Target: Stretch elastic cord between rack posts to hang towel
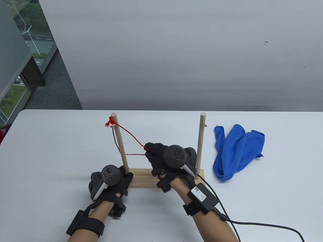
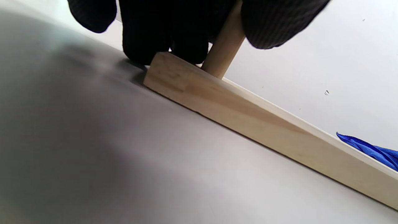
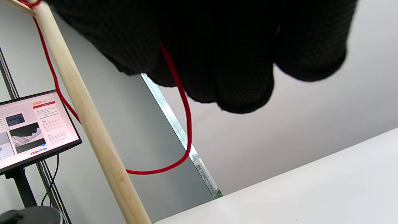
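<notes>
Table view: wooden rack (image 1: 141,177) with 2 upright posts on the white table (image 1: 50,156). Red elastic cord (image 1: 131,137) is tied at the peg near the top of the left post (image 1: 120,143) and runs down to the right hand (image 1: 164,161), with a second strand looping low beside that post. Right post (image 1: 201,141) has no cord on it yet. Blue towel (image 1: 237,151) lies crumpled on the table to the right of the rack, apart from it.

Step in hand, by my read: carry the free end of the cord across to the right post's peg (image 1: 205,125).

To do it well:
- keep the rack base pinned so the pull does not tip or slide it
- pull in line with the 2 posts, not toward the body
- raise the end to peg height before hooking or tying
- avoid snagging the slack lower loop on the left post

Hands:
- Left hand (image 1: 111,181) rests at the left end of the base, fingers curled narrow; left wrist view shows fingertips (image 2: 140,49) pressing the base end around the foot of the post.
- Right hand has its fingers closed on the cord between the posts; right wrist view shows the cord emerging from the bunched fingers (image 3: 242,87). Exact pinch point is hidden.
</notes>
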